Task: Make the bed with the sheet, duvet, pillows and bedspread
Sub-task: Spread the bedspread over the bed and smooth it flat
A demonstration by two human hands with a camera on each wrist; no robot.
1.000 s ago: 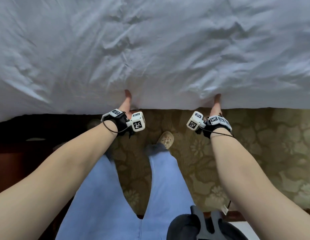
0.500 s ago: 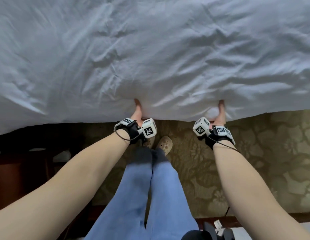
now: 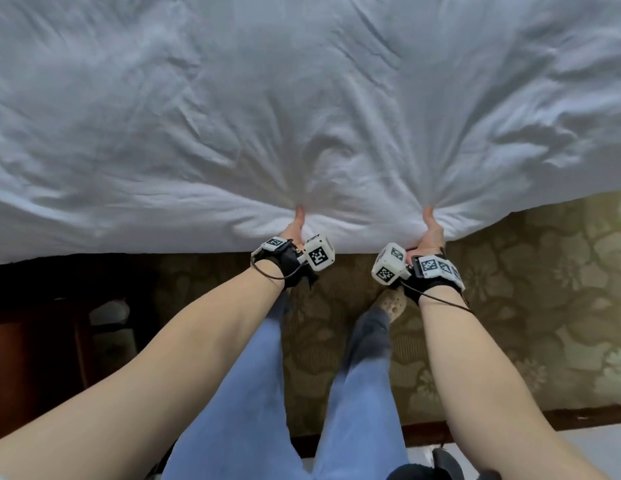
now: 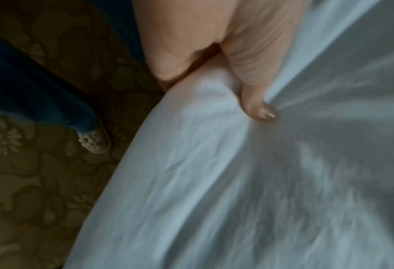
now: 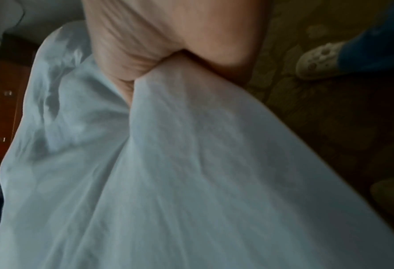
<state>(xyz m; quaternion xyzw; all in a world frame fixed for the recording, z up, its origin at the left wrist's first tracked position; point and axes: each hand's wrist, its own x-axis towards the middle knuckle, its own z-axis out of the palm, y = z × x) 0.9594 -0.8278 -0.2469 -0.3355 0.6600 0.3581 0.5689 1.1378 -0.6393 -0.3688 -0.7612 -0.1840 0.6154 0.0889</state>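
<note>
A white crumpled duvet fills the upper half of the head view, its near edge hanging over the floor. My left hand grips that edge, thumb on top, fabric bunched under it. My right hand grips the same edge a short way to the right, and creases fan out from both grips. In the left wrist view the thumb presses on the white cloth with the fingers hidden beneath. The right wrist view shows the duvet pinched in the right hand.
A brown floral carpet lies under the duvet's edge. My legs in blue jeans and a pale clog stand between my arms. Dark wooden furniture is at the left, and a dark wooden cabinet shows behind the duvet.
Both hands have pulled the duvet edge toward me and drawn closer together. Creases now radiate from each grip, and my feet have shifted to the right.
</note>
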